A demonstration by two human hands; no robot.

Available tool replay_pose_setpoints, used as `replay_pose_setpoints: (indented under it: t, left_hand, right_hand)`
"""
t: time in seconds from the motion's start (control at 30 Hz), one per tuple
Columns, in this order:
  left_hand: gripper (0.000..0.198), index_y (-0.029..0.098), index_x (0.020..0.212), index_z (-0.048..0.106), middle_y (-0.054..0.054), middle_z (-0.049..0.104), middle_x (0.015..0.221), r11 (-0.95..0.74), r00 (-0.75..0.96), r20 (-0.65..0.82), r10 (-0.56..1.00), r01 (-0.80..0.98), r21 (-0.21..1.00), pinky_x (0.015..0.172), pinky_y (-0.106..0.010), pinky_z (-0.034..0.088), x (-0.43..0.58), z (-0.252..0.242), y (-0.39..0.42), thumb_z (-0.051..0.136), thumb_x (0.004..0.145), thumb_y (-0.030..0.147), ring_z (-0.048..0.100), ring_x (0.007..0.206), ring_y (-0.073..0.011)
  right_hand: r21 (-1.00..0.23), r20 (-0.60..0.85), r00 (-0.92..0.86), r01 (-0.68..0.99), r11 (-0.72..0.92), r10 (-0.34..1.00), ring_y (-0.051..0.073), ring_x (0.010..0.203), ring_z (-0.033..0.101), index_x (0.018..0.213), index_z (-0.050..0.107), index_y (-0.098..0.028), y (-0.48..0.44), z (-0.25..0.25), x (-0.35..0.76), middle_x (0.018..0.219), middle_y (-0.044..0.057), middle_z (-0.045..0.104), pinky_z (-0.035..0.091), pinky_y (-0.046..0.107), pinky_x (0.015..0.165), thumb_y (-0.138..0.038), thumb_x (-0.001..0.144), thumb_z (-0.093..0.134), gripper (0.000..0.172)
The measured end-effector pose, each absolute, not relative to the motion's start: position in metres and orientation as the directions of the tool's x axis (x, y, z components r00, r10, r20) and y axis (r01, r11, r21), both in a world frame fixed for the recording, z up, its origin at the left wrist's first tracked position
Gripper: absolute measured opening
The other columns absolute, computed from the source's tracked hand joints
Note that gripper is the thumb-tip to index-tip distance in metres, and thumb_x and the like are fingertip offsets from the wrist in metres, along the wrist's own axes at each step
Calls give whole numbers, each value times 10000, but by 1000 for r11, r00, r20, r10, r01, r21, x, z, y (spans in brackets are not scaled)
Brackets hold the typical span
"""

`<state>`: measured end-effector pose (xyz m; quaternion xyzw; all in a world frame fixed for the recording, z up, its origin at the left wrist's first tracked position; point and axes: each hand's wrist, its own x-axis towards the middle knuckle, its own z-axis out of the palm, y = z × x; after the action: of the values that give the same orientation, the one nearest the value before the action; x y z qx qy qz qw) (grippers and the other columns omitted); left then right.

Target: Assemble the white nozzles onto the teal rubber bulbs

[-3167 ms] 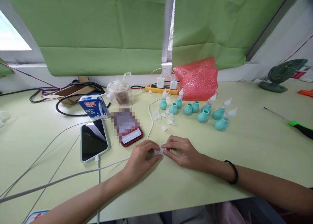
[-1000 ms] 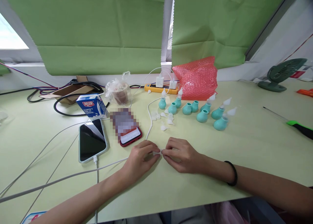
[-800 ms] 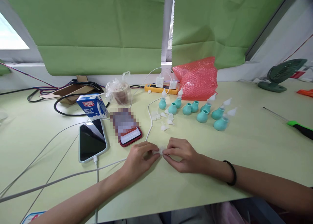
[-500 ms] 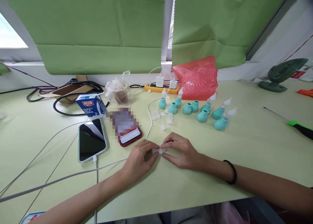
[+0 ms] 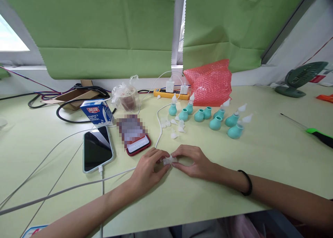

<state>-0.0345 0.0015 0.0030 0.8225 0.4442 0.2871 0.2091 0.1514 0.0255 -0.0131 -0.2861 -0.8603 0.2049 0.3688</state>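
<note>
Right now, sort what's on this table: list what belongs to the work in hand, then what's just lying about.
In the work:
- clear plastic piece, pinched between left hand and right hand
- loose clear tips
- teal bulbs

Lying about:
- milk carton
- two phones
- pink bubble wrap
- screwdriver
- fan

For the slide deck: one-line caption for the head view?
Both hands, left hand and right hand, pinch a small clear plastic piece over the pale green table.
</note>
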Motion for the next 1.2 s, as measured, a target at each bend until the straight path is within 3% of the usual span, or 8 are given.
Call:
replay_pose_setpoints:
  t: [0.83, 1.2]
  left_hand:
    - [136, 169, 849, 580, -31, 600, 720, -610, 500, 360, 788, 554, 566, 602, -244, 410, -36, 2, 4, 498, 742, 152, 526, 691, -148]
    - [131, 165, 852, 569, -32, 575, 713, -576, 479, 328, 814, 594, 562, 604, -249, 424, -34, 3, 2, 494, 744, 165, 523, 684, -146]
  right_hand:
    - [-559, 506, -589, 332, 759, 630, 133, 722, 567, 854, 563, -179, 25, -13, 150, 766, 31, 620, 449, 244, 650, -252, 745, 576, 132]
    - [-540, 502, -593, 353, 764, 629, 129, 718, 567, 838, 557, -174, 23, -11, 150, 760, 26, 623, 446, 241, 653, -237, 745, 577, 114]
